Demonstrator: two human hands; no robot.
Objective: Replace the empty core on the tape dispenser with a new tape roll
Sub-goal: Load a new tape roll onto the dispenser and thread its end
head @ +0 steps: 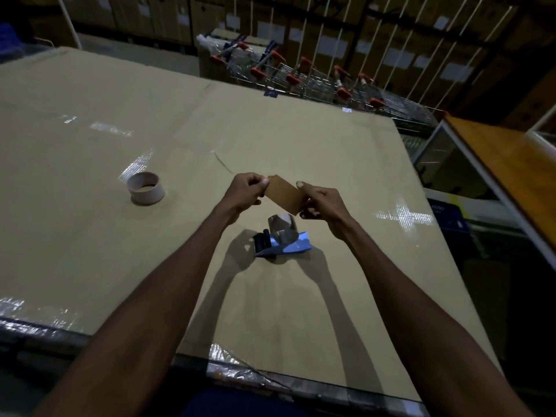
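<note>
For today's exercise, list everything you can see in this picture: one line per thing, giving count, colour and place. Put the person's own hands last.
Table: one, covered in tan cardboard with shiny clear tape patches, fills most of the view.
Empty core: one, pale cardboard ring, on the table to the left, standing apart.
Tape dispenser: one, blue and black with a shiny metal part, on the table below the hands.
Tape strip: one, brown, held stretched above the dispenser.
Shopping trolleys: a nested row, metal with red handles, beyond the table.
Wooden counter: one, orange-brown, at right.
Left hand: pinching the strip's left end.
Right hand: pinching the strip's right end.
</note>
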